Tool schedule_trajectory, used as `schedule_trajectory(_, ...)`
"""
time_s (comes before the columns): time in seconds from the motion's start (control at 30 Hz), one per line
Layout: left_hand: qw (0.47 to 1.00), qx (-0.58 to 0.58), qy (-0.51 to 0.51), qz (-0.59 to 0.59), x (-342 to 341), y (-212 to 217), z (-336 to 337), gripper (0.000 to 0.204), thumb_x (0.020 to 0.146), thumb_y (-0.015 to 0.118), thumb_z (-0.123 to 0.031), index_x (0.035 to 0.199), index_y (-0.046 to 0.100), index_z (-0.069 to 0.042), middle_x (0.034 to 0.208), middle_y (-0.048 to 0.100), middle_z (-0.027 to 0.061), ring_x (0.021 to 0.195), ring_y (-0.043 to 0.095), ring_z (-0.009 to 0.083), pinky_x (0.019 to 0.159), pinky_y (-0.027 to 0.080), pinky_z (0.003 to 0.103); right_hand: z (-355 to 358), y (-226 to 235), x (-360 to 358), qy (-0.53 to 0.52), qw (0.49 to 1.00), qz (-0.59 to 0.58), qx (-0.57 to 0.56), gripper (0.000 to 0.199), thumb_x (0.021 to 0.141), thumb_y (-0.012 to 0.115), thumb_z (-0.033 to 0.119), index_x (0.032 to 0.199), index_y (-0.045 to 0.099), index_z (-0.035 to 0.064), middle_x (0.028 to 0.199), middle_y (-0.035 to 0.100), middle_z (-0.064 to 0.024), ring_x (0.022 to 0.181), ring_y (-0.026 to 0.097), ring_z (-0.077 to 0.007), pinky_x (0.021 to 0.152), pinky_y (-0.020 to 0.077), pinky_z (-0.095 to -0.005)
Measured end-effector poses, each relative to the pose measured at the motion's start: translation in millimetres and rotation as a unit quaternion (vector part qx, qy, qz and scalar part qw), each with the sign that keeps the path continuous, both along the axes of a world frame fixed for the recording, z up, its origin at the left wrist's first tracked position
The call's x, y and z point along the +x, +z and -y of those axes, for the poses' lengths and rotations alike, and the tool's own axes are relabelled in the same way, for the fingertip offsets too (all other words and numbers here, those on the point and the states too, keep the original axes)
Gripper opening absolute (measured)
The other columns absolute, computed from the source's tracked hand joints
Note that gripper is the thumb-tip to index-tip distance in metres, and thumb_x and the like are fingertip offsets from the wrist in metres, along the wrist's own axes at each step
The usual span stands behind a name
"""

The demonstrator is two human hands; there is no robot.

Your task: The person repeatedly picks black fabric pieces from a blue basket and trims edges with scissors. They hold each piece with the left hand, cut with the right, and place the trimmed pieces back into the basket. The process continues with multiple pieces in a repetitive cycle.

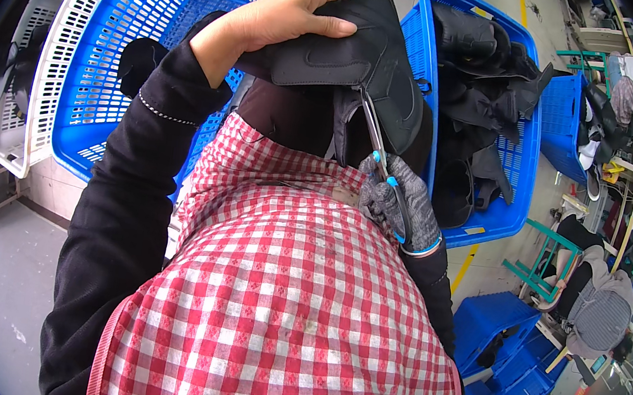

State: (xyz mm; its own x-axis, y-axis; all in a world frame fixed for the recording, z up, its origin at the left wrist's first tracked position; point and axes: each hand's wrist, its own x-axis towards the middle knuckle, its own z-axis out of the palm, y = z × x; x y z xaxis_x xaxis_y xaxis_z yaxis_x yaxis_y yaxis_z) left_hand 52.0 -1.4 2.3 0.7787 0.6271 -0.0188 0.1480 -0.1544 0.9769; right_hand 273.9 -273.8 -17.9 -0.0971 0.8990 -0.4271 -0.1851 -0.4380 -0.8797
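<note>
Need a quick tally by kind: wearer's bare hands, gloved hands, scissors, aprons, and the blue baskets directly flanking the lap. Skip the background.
Bare hand, left: 1
Gloved hand, right: 1
Scissors: 1
Checked apron: 1
Blue baskets: 2 (left basket, right basket)
Total: 6

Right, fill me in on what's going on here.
A person in a red-and-white checked apron is holding a black stitched piece over the lap with a bare left hand. The gloved right hand grips scissors, their tips at the piece's edge; whether they are cutting is hard to tell. A blue basket to the right holds more dark pieces.
</note>
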Motion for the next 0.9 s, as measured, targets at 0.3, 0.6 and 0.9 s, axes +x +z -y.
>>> schedule_trajectory(0.3, 1.000, -0.007, -0.007, -0.007, -1.0, 2.6, 0.4, 0.062, 0.097, 0.074, -0.032, 0.141, 0.053, 0.006, 0.119, 0.068, 0.0128, 0.102, 0.069, 0.0155, 0.093, 0.057, 0.027, -2.0, -4.3, 4.3, 0.031, 0.996, -0.077, -0.015, 0.049, 0.097, 0.075, 0.023, 0.137, 0.057, -0.0009, 0.100, 0.069, -0.0039, 0.080, 0.064, -0.0069, 0.066, 0.0520, -0.0207)
schedule_trajectory(0.6, 1.000, -0.011, -0.016, 0.012, -3.3, -2.8, -6.6, 0.058, 0.097, 0.075, -0.029, 0.138, 0.056, 0.006, 0.119, 0.069, 0.0108, 0.105, 0.067, 0.0146, 0.095, 0.055, 0.026, -0.8, -1.8, -19.7, 0.004, 0.997, -0.070, 0.041, 0.055, 0.101, 0.067, 0.042, 0.135, 0.057, -0.0006, 0.093, 0.068, -0.0015, 0.081, 0.061, -0.0071, 0.070, 0.0509, -0.0207)
schedule_trajectory(0.9, 0.997, -0.029, -0.049, 0.049, -15.2, -10.6, -10.8, 0.056, 0.095, 0.076, -0.025, 0.139, 0.058, 0.005, 0.114, 0.072, 0.0081, 0.098, 0.069, 0.0121, 0.091, 0.057, 0.025, 0.1, -6.5, -31.1, 0.005, 0.998, -0.047, 0.043, 0.046, 0.102, 0.070, 0.024, 0.136, 0.059, -0.0036, 0.106, 0.068, -0.0063, 0.079, 0.063, -0.0079, 0.072, 0.0534, -0.0245)
